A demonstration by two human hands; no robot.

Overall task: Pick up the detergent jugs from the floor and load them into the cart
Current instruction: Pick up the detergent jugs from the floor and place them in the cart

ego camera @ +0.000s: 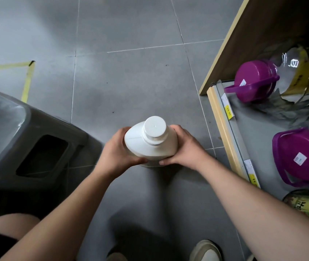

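Two purple pitchers [255, 80] right of jug [150, 142]

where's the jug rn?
Head view, centre: white jug upright, clasped between left hand and right hand, grey bin to its left.

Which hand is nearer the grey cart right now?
Left. The left hand grips the white jug on the side facing the grey cart. The right hand grips the jug's far side, toward the shelf.

hands: left [117, 147] + right [184, 146] clasp white jug [150, 140] — upright | grey floor [131, 72]
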